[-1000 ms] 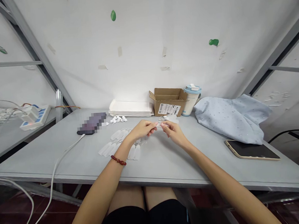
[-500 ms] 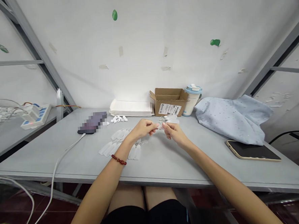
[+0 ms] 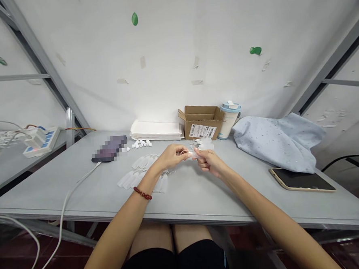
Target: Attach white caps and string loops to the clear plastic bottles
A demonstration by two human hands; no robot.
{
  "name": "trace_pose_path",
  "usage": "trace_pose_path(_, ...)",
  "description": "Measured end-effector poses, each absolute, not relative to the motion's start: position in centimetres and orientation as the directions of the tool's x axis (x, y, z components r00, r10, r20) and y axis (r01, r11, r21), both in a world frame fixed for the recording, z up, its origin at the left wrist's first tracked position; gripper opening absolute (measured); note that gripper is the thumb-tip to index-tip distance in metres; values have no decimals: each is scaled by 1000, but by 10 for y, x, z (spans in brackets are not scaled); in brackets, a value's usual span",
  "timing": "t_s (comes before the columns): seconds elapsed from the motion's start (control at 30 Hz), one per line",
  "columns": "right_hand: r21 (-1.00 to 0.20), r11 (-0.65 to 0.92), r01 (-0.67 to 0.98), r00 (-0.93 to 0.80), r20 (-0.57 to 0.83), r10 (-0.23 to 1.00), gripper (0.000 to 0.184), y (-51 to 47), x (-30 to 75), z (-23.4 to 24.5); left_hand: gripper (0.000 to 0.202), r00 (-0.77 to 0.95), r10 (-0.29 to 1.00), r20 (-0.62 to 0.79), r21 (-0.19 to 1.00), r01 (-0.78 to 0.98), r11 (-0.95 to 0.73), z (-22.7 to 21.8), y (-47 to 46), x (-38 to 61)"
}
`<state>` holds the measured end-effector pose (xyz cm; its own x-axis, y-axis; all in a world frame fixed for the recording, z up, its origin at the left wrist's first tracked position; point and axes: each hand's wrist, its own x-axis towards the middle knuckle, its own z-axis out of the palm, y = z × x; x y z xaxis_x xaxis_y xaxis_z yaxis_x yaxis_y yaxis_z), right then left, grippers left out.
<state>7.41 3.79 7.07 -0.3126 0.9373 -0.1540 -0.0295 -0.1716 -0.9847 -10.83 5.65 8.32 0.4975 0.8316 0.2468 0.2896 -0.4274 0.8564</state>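
Over the middle of the table, both my hands meet at a small white tag-like piece (image 3: 193, 154) with a thin white cord. My right hand (image 3: 210, 161) is closed, thumb on top, gripping its right part. At its left end, my left hand (image 3: 173, 156) pinches the piece or its cord; the fingertips partly hide which. A pile of similar white pieces with thin cords (image 3: 203, 143) lies just behind my right hand. More flat white pieces (image 3: 130, 179) lie in rows beside and beneath my left forearm, partly covered by it.
Along the wall stand a stack of white sheets (image 3: 156, 130), an open cardboard box (image 3: 202, 129) and a lidded cup (image 3: 227, 121). Small white parts (image 3: 141, 143) lie before the sheets. A blue cloth (image 3: 274, 141), a phone (image 3: 302, 179) and a cabled, blurred phone (image 3: 110, 149) flank the sides.
The white piece between my hands shows more fully, with its cord looping up near my left fingers. My left fingers have shifted slightly; the right hand has turned a little. The view has moved slightly.
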Motion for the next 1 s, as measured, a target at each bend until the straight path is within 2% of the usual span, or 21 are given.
trace_pose_path(0.07,-994,-104,35,-266,-110,958,44,39,74,70,26,488,843,226,843,336,-421,82,58,-109)
trace_pose_path(0.13,-986,54,155,-188,24,982,45,42,74,68,27,456,864,214,828,385,-409,83,61,-112)
trace_pose_path(0.23,-850,294,436,-95,282,955,44,46,77,68,22,343,903,258,735,538,-414,86,68,-122)
trace_pose_path(0.3,-736,339,586,-86,359,929,39,48,80,68,20,229,925,304,609,700,-373,86,74,-133)
trace_pose_path(0.4,-627,314,713,-89,364,927,34,51,85,69,24,56,956,287,415,892,-177,82,83,-155)
trace_pose_path(0.53,-513,255,820,-67,357,932,33,55,92,69,32,-212,944,254,216,964,158,74,90,-188)
trace_pose_path(0.67,-410,194,891,-37,361,932,31,57,97,69,38,-385,920,73,184,912,367,70,99,-212)
trace_pose_path(0.8,-328,120,937,-5,330,944,30,57,99,69,40,-376,927,-8,158,915,372,64,110,-220)
trace_pose_path(1.0,-262,69,963,18,316,948,27,57,100,65,37,-326,945,8,176,931,320,59,111,-222)
